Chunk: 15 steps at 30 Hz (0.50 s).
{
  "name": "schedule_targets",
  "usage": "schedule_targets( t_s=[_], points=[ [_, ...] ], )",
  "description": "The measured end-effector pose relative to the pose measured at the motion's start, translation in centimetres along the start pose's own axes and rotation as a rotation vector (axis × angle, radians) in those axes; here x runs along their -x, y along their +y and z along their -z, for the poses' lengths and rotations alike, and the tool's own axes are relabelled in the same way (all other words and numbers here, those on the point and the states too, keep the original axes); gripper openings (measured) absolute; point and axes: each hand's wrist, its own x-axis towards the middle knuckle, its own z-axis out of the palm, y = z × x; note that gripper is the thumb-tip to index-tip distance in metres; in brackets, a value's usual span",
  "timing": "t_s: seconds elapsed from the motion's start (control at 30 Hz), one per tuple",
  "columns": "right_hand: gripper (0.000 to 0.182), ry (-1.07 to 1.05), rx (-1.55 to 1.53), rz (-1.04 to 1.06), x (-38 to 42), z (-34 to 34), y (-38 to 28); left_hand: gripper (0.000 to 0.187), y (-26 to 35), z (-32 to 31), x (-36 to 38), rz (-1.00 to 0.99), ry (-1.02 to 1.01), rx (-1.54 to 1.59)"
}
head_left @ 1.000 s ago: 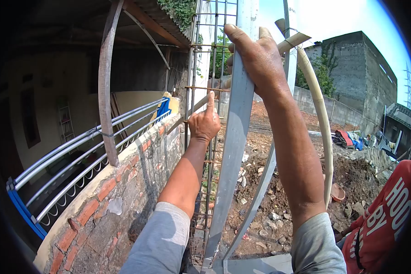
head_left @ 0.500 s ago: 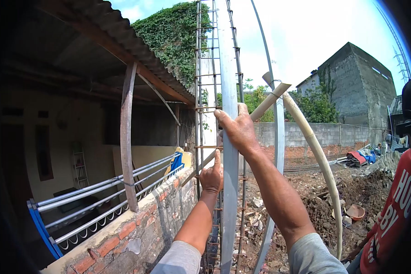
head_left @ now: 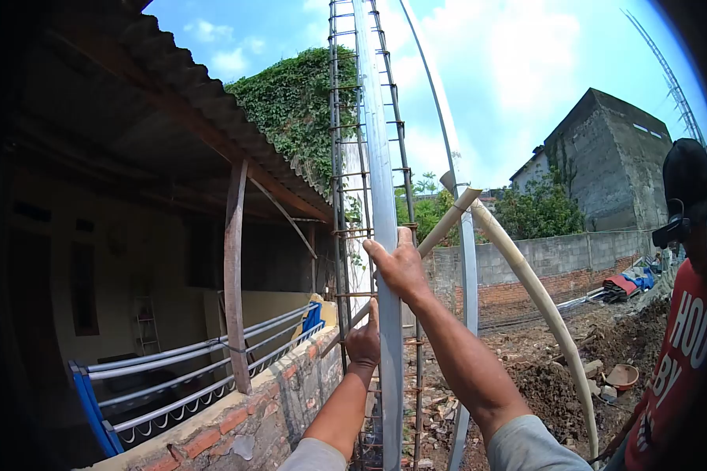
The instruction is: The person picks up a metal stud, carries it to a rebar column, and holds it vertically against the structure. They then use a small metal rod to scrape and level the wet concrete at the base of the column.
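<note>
As right hand [head_left: 405, 271] wraps fingers [head_left: 404, 235] round a metal post [head_left: 391, 361], left hand [head_left: 364, 342] beside, index raised, grip unclear

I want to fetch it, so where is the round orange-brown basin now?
In the head view, the round orange-brown basin lies at the lower right, on the dirt between the curved bamboo pole and the person in the red shirt.

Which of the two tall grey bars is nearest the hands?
The left bar, gripped by the right hand; the right bar, beside the crossed bamboo poles, has no hand on it.
</note>
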Motion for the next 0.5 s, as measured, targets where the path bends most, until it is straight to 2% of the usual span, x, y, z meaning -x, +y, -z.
schedule_targets(
  t_s=[0.2,0.5],
  points=[
    [0.053,-0.014,0.002,-0.004,0.7,0.0,-0.9,0.074,-0.5,0.3,0.7,-0.004,-0.061,-0.008],
    [0.049,0.014,-0.028,0.016,1.3,0.4,-0.8,0.076,1.1,4.1,-0.5,0.015,-0.126,0.097]
  ],
)
